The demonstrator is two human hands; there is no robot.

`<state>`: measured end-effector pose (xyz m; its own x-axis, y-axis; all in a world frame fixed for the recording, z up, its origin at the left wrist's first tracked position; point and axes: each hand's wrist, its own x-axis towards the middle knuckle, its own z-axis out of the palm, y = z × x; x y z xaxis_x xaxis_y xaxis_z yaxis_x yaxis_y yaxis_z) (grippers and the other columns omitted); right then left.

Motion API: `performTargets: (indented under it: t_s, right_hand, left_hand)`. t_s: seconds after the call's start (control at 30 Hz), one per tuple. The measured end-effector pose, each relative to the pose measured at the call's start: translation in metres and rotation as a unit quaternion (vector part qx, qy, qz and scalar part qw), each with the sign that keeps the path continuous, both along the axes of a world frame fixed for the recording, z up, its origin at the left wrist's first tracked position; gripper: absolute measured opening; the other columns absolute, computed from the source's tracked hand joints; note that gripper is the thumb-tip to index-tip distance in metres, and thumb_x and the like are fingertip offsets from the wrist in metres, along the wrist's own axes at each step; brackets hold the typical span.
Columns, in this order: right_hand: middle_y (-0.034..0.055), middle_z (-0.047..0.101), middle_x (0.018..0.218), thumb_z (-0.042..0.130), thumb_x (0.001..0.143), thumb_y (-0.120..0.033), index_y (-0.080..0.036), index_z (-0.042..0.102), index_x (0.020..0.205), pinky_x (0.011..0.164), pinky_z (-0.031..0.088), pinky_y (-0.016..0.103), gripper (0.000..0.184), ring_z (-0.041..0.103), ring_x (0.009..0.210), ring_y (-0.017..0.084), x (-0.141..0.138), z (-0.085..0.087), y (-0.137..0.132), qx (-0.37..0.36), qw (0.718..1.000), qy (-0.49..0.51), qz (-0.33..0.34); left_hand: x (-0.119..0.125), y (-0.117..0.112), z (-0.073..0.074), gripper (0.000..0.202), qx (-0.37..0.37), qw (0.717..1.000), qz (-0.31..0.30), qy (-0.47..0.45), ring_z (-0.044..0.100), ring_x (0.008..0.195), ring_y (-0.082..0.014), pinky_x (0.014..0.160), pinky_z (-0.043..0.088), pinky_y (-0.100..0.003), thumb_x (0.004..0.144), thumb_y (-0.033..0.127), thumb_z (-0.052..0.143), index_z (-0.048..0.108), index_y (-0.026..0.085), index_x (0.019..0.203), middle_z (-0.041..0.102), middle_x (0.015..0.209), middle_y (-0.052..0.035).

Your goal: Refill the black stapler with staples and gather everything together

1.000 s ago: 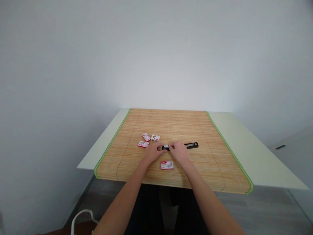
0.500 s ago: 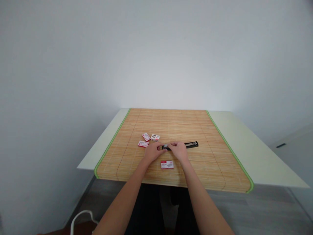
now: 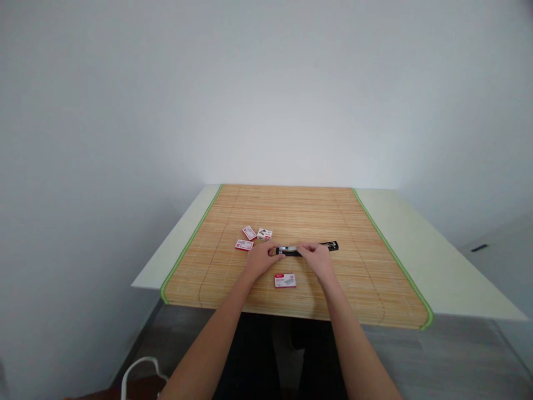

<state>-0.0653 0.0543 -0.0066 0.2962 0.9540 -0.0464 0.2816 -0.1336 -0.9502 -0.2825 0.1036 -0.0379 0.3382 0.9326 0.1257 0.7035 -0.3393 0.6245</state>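
A long black stapler, opened out flat, lies across the mat with a metal part showing between my hands. My left hand grips its left end, thumb in front and fingers behind. Farther right, my right hand has its fingertips pinched at the metal track; anything small between them is too small to make out. Nearer to me, below the stapler, lies a red and white staple box.
Beyond my left hand lie a small white box with a dark picture and two red-edged staple boxes, one tilted and one flatter. A green-edged bamboo mat covers the middle of the white table, which meets a wall.
My right hand has slid to the right along the stapler, uncovering more of its metal track. My left hand stays at the left end.
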Motion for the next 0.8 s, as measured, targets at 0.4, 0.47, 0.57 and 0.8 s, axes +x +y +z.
performTargets:
  t_s: [0.4, 0.47, 0.57, 0.8]
  right_hand:
    - [-0.0063, 0.050, 0.063, 0.082, 0.079, -0.039, -0.021, 0.064, 0.074, 0.089, 0.058, 0.038, 0.026, 0.044, 0.057, 0.008, 0.007, -0.006, -0.073, -0.078, 0.916, 0.388, 0.070]
    - [-0.0068, 0.049, 0.064, 0.082, 0.080, -0.032, -0.021, 0.061, 0.074, 0.095, 0.057, 0.043, 0.025, 0.044, 0.058, 0.007, 0.017, -0.005, -0.069, -0.112, 0.872, 0.464, 0.108]
    - [-0.0081, 0.049, 0.063, 0.081, 0.082, -0.030, -0.021, 0.060, 0.079, 0.099, 0.055, 0.048, 0.023, 0.046, 0.059, 0.008, 0.030, -0.006, -0.061, -0.170, 0.835, 0.505, 0.140]
    - [-0.0091, 0.047, 0.062, 0.077, 0.085, -0.029, -0.021, 0.056, 0.077, 0.102, 0.052, 0.049, 0.024, 0.046, 0.059, 0.008, 0.050, -0.008, -0.050, -0.214, 0.782, 0.555, 0.183]
  left_hand:
    - [-0.029, -0.061, 0.018, 0.062, -0.023, 0.991, -0.110, -0.075, 0.060, 0.100, -0.0235, 0.090, 0.047, -0.035, 0.072, 0.062, 0.082, 0.069, 0.030, 0.124, 0.066, 0.112, -0.0042]
    - [-0.034, -0.072, 0.021, 0.059, -0.009, 0.990, -0.131, -0.042, 0.057, 0.110, -0.0263, 0.099, 0.044, -0.038, 0.068, 0.061, 0.086, 0.072, 0.032, 0.117, 0.064, 0.115, -0.0038]
    - [-0.033, -0.076, 0.020, 0.048, -0.006, 0.991, -0.130, -0.019, 0.056, 0.112, -0.0264, 0.101, 0.041, -0.039, 0.074, 0.059, 0.083, 0.073, 0.033, 0.112, 0.064, 0.116, -0.0036]
    - [-0.020, -0.069, 0.018, 0.045, -0.008, 0.990, -0.140, -0.012, 0.056, 0.111, -0.0254, 0.100, 0.040, -0.038, 0.076, 0.057, 0.081, 0.074, 0.034, 0.114, 0.064, 0.117, -0.0031]
